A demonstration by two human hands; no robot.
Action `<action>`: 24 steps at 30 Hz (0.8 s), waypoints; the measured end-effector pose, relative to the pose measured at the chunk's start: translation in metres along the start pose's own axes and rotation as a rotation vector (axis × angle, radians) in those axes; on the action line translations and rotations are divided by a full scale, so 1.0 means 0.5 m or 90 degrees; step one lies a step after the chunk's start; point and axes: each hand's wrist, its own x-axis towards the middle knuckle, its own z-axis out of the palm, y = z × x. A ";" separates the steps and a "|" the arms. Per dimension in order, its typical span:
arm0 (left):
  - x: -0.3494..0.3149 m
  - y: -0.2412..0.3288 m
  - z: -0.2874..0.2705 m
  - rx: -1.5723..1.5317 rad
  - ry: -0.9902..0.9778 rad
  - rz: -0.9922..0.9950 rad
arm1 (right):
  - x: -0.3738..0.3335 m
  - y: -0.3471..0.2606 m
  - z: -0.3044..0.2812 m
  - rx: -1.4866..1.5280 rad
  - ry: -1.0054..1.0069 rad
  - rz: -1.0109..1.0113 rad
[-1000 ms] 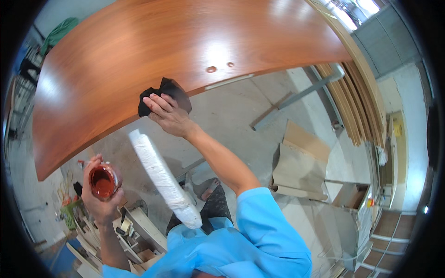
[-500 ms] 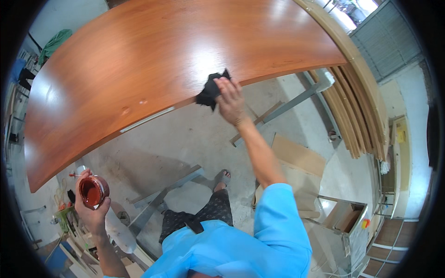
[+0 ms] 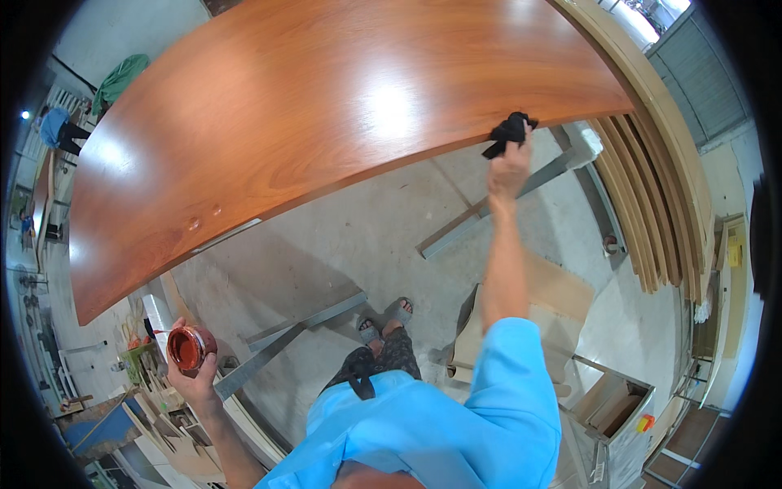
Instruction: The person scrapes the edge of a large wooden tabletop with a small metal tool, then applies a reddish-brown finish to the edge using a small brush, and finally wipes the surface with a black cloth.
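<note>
A large glossy reddish-brown wooden panel [image 3: 309, 114] spans the upper part of the view, its curved near edge facing me. My right hand [image 3: 510, 173] is closed on a black cloth [image 3: 509, 134], which touches the panel's near edge toward the right end. In my left hand [image 3: 194, 381] is a small open jar [image 3: 191, 348] with reddish-brown liquid inside, held at the lower left, apart from the panel. Two small round marks show on the panel's left part, and a pale strip [image 3: 228, 235] runs along its near edge.
Metal stand legs [image 3: 305, 322] reach across the floor below the panel. Several long boards [image 3: 643, 196] are stacked at the right. Cardboard [image 3: 558, 293] and an open box [image 3: 607, 399] lie at the lower right, wood offcuts [image 3: 175, 432] at the lower left. Another person [image 3: 59, 130] stands far left.
My right hand has slid the black cloth rightward along the panel's near edge. The jar in my left hand appears slightly farther right and lower, as the whole view has shifted.
</note>
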 end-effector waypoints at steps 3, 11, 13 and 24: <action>-0.023 0.003 -0.008 0.009 0.013 0.005 | -0.075 -0.140 0.031 0.027 -0.004 0.219; -0.033 0.029 0.046 0.038 0.003 0.081 | -0.212 -0.586 -0.002 0.476 0.009 -0.035; -0.031 0.040 0.083 0.026 0.005 0.094 | -0.189 -0.572 -0.009 0.459 -0.063 -0.106; -0.009 0.138 0.428 -0.013 0.017 0.072 | 0.066 0.094 0.013 0.142 0.018 -0.065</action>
